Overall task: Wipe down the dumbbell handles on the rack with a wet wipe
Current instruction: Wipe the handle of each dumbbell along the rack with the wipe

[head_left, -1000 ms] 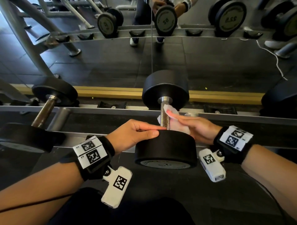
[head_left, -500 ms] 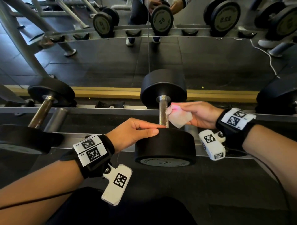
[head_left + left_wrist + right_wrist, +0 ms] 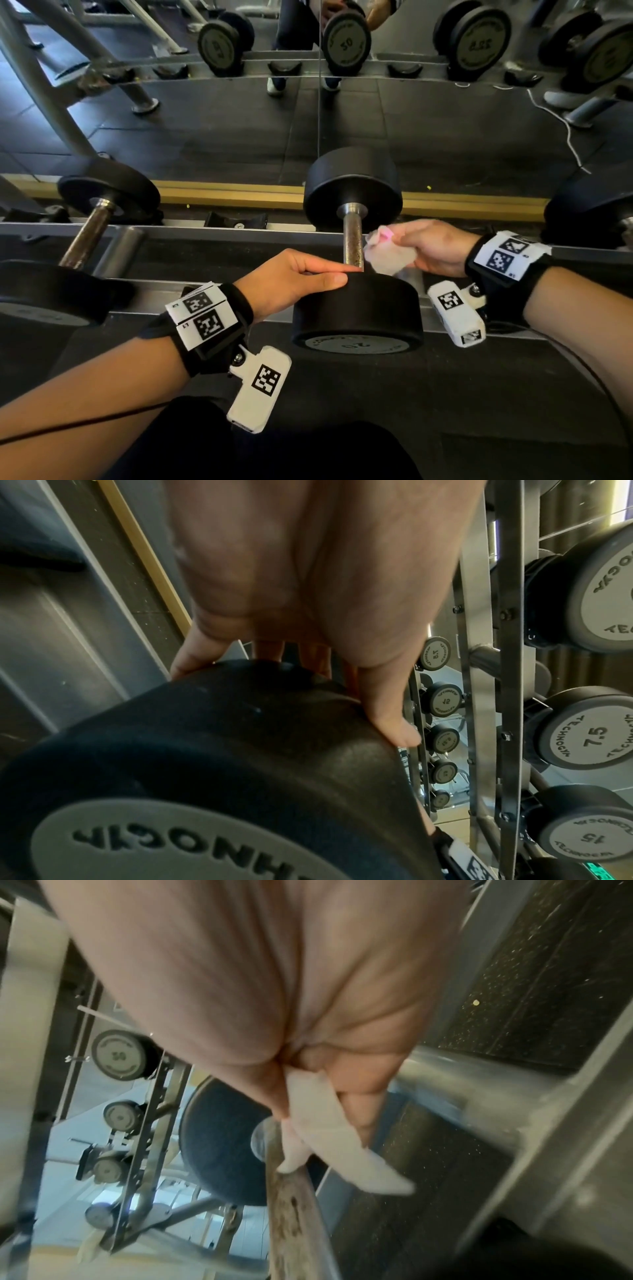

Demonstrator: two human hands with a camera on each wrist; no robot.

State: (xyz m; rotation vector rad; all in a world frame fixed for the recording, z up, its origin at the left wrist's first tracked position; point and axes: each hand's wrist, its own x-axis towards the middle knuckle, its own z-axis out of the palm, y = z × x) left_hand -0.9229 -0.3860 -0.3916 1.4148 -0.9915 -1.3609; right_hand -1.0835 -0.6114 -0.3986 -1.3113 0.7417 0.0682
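A black dumbbell lies across the rack in the head view, its near head [image 3: 356,308] towards me and its far head [image 3: 352,188] by the mirror. The steel handle [image 3: 352,240] between them looks rusty and speckled. My left hand [image 3: 329,274] rests flat on top of the near head [image 3: 240,737], fingers straight, index tip reaching the handle's base. My right hand [image 3: 394,246] pinches a crumpled white wet wipe [image 3: 387,257] just right of the handle. In the right wrist view the wipe [image 3: 325,1137] hangs from the fingers against the handle [image 3: 294,1218]; true contact is unclear.
A second dumbbell with a rusty handle [image 3: 85,240] lies on the rack to the left, and another black head [image 3: 596,212] sits at the right edge. An empty saddle [image 3: 236,219] stands between them. The mirror [image 3: 479,120] behind reflects more dumbbells and a person's legs.
My right hand has come off the lower handle with the wipe, lifting away to the right and farther along the bar. The left hand has stayed on the near head.
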